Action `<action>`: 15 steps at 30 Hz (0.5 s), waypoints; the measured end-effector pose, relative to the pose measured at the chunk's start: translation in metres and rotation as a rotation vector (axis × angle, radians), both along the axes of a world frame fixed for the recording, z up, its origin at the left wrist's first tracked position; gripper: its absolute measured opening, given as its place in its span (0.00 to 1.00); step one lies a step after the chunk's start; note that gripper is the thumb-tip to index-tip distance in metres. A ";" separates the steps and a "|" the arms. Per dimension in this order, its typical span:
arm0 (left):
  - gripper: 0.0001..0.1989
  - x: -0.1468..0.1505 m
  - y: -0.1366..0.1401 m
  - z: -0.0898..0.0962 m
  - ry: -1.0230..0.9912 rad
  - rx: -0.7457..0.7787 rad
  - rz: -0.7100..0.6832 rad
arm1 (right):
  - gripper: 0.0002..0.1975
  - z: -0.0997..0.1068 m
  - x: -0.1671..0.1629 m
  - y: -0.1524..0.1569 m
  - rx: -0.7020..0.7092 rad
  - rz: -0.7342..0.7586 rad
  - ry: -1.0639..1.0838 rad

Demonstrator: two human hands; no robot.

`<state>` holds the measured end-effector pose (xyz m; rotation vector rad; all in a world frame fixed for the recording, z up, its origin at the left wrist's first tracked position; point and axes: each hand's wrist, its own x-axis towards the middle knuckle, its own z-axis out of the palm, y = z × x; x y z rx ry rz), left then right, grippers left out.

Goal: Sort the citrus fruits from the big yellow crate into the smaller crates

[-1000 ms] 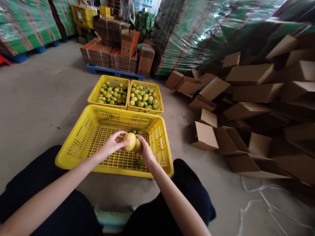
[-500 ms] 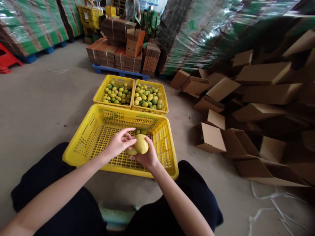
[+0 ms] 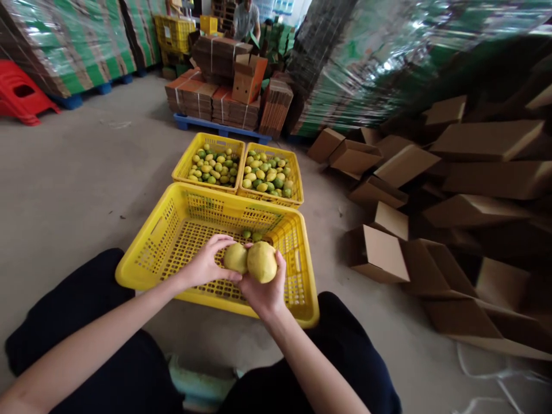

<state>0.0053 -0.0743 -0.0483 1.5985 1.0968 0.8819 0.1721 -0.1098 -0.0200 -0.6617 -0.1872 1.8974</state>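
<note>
Over a large yellow crate, my right hand holds a yellow lemon in its palm, with the thumb along its right side. A second, slightly greener lemon sits against it on the left. My left hand is curled around that second lemon, fingers over the top and thumb below. Two small green lemons lie inside the crate near its far side, beyond my hands. My hands hide part of the slotted crate floor.
Beyond stand two yellow crates, left and right, with green and yellow lemons. Empty cardboard boxes are heaped right. Flattened cartons rest on a blue pallet. A person is behind them; a red stool stands left.
My left hand has closed around the second lemon, which now shows more clearly beside the first. Both hands have come slightly lower and nearer. The view has shifted a little left.
</note>
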 end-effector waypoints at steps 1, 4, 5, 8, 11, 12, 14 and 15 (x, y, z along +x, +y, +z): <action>0.37 -0.001 0.000 0.002 0.000 0.022 0.024 | 0.21 -0.001 -0.001 0.001 -0.031 -0.021 -0.017; 0.33 -0.004 0.002 0.014 0.008 0.081 0.137 | 0.21 -0.008 0.000 0.009 -0.082 -0.081 -0.141; 0.32 -0.006 0.003 0.019 0.009 0.112 0.182 | 0.21 -0.012 0.002 0.013 -0.071 -0.115 -0.221; 0.29 -0.009 0.006 0.031 0.028 0.236 0.255 | 0.24 -0.018 0.006 0.022 0.105 -0.218 -0.588; 0.26 -0.008 0.005 0.036 0.085 0.389 0.219 | 0.32 -0.014 0.009 0.023 0.391 -0.287 -0.905; 0.25 -0.008 0.004 0.036 0.099 0.441 0.193 | 0.35 -0.012 0.010 0.022 0.472 -0.316 -0.949; 0.24 -0.006 0.001 0.035 0.106 0.523 0.148 | 0.36 -0.006 0.011 0.020 0.600 -0.376 -0.970; 0.24 -0.005 0.000 0.035 0.104 0.551 0.134 | 0.34 -0.005 0.011 0.020 0.648 -0.393 -0.975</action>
